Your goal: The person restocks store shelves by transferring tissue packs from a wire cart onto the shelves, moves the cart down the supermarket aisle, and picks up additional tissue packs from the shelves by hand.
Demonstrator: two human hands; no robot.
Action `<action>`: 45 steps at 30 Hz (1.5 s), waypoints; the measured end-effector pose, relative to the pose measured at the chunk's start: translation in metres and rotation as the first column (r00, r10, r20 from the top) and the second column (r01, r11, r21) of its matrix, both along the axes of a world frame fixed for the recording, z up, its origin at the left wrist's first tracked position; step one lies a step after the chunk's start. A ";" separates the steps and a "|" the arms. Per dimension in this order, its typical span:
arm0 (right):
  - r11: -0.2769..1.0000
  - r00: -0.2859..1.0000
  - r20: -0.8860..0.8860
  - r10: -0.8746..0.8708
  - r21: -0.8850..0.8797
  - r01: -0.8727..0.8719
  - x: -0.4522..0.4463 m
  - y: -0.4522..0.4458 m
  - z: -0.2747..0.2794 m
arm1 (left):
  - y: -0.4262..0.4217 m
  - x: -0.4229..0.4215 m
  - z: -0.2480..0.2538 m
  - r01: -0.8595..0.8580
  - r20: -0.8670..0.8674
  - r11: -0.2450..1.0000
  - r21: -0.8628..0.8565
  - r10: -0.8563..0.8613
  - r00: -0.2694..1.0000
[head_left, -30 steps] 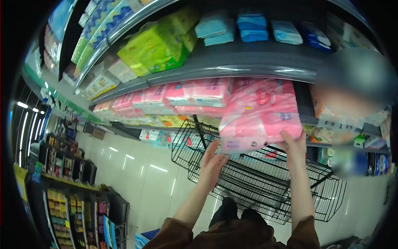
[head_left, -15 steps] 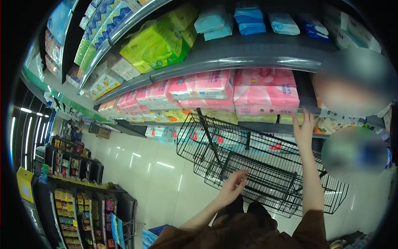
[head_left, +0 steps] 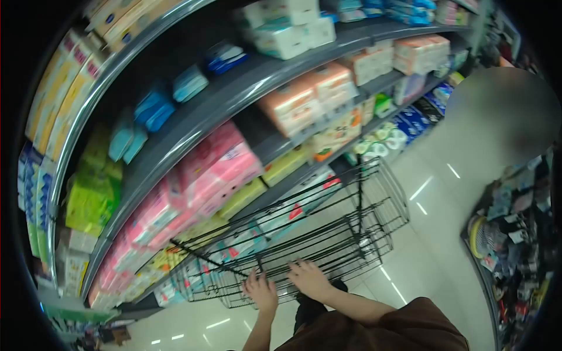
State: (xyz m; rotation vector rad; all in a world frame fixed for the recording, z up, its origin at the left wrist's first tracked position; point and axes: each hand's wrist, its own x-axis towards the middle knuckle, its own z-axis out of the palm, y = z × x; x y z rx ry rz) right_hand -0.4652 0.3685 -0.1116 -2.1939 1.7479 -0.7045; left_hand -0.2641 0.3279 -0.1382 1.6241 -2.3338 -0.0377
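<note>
A black wire shopping cart (head_left: 357, 231) stands in front of me, its grid walls slanting across the view. My left hand (head_left: 261, 294) is at the near side of the cart, its fingers bent over the wires. Close beside it, my right hand (head_left: 309, 281) rests on the same near side, fingers curled over the wire edge. Both hands are somewhat blurred, and the undersides of the fingers are hidden. Through the mesh I see the floor and the lower shelf; no goods show inside the cart.
A curved shelf (head_left: 175, 143) runs along the left and far side. It carries pink tissue packs (head_left: 213, 169), orange packs (head_left: 310, 96), green packs (head_left: 93, 199) and blue packets (head_left: 153, 109). Pale tiled floor (head_left: 433, 234) lies at the right, beside a dark display of goods (head_left: 515, 245).
My view has swung right along the shelf. My right hand has left the shelf edge by the pink packs and come down to the cart beside my left hand.
</note>
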 end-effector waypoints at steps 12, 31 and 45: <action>0.993 0.998 -0.021 0.062 -0.097 -0.063 -0.038 0.035 -0.011 | 0.040 -0.027 0.020 0.157 0.055 0.974 0.161 -0.167 0.984; 0.860 0.564 0.659 -0.497 0.459 0.222 0.000 0.082 0.035 | 0.052 0.087 0.048 0.462 -0.176 0.863 0.202 -0.432 0.885; -0.226 0.459 -0.417 -0.785 0.882 0.415 -0.021 0.531 -0.263 | 0.080 0.032 0.077 0.720 -0.506 0.652 0.240 -0.548 0.666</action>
